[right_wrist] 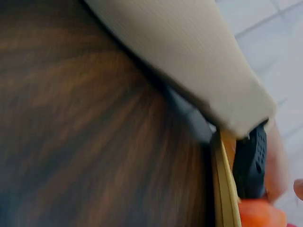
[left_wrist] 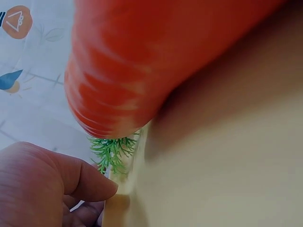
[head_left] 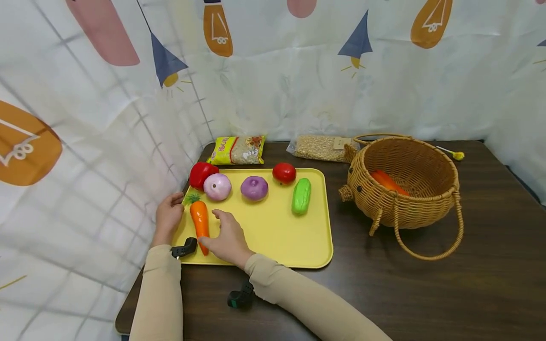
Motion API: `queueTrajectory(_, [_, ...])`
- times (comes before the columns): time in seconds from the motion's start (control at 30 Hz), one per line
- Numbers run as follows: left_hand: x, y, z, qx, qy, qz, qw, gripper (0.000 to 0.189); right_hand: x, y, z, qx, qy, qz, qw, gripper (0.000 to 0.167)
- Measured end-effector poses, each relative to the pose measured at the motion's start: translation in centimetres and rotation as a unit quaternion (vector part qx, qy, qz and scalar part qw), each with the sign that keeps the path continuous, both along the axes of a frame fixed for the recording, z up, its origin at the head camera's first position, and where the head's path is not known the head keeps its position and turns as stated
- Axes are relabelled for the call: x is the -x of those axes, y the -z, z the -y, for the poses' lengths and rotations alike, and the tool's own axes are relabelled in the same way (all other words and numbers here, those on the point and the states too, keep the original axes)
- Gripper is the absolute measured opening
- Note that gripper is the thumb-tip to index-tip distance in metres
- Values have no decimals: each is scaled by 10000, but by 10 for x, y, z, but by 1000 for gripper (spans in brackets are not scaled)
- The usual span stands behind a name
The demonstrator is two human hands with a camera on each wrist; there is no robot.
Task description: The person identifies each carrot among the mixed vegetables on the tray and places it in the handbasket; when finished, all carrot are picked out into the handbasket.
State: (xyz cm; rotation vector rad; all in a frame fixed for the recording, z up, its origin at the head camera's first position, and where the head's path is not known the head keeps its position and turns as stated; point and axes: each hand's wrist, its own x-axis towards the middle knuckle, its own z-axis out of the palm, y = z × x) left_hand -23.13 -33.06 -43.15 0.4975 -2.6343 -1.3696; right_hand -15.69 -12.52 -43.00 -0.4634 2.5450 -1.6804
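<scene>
A toy carrot [head_left: 199, 218] with a green leafy top lies along the left side of a yellow tray [head_left: 264, 241]. My left hand [head_left: 168, 215] grips the tray's left rim, its thumb on top in the left wrist view. Over the tray, just right of the carrot, my right hand [head_left: 228, 239] is spread with thumb and fingers apart; the thumb is by the carrot's lower part, and whether it touches I cannot tell. In the left wrist view the carrot [left_wrist: 128, 71] looms large; the right wrist view has only its end [right_wrist: 260, 215] beyond the tray rim [right_wrist: 225, 189].
Along the tray's far side are a red pepper [head_left: 200, 174], a pale onion [head_left: 217, 187], a purple onion [head_left: 254, 188], a tomato [head_left: 284, 173] and a green vegetable [head_left: 301, 196]. A wicker basket [head_left: 405, 208] holding something orange [head_left: 388, 182] stands right. Two grain bags [head_left: 241, 150] lie behind.
</scene>
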Motion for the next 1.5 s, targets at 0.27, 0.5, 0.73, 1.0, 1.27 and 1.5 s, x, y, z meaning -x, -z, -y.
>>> queueTrajectory(0.27, [-2,0,-2,-104,144,126,9998,55,-7,3,25,170,454,327,9983,69])
queueTrajectory(0.5, [0,0,-1,-26,44,22,10000,53,-5,5,34,-1,736,239,9970,67])
queueTrajectory(0.73, [0,-3,1,-105,65,-4,9999,54,3,3,31,-634,565,99,9963,67])
queueTrajectory(1.0, [-1,-3,-1,-70,62,-76,9999,54,7,3,27,-866,465,-5,9952,63])
queueTrajectory(1.27, [1,1,2,-81,119,-41,9999,54,18,-5,15,-1610,338,-68,9864,63])
queueTrajectory(1.5, [1,1,3,-132,127,-11,9998,55,31,-3,10,-2079,393,-342,9768,62])
